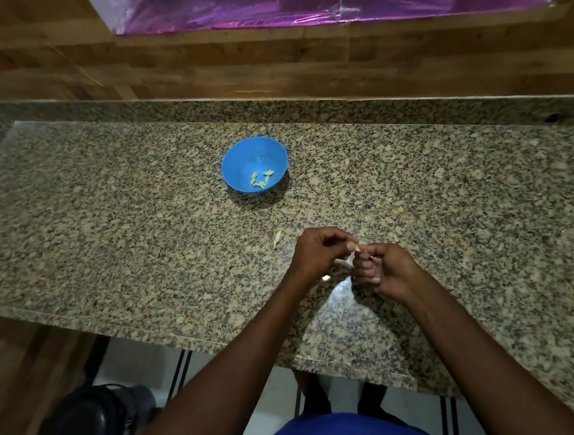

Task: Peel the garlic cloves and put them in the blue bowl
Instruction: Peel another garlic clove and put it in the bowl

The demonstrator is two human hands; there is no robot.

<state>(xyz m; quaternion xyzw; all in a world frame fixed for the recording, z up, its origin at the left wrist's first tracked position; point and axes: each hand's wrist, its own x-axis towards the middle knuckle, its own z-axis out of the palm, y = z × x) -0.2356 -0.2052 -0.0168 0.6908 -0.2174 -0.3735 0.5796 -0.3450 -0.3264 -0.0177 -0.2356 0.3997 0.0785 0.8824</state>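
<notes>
Clove: pinched between my two hands, just above the counter [139, 240] and near its front edge; only a pale tip [358, 247] shows between my fingertips, so I can't tell how much skin is left on it.
Left hand: my left hand [317, 254] has its fingers curled, thumb and forefinger nipping the pale tip.
Right hand: my right hand [382, 269] is curled tight round the rest of the clove, knuckles toward me, touching the left at the fingertips.
Bowl: the blue bowl [245, 159] sits well apart from my hands, further back and to the left, with a few peeled cloves [260, 181] lying in its bottom.
Scraps: a loose strip of skin [278, 238] lies on the counter just left of my left hand.
Slip risk: a peeled clove is likely slick; if I pull too hard it could shoot out of my grip and off the front edge to the floor.
Tear risk: the skin may rip short and leave bits stuck on.
Carry risk: the reach to the bowl is long enough that a loose pinch could drop the clove on the speckled stone, where it would be hard to spot.
</notes>
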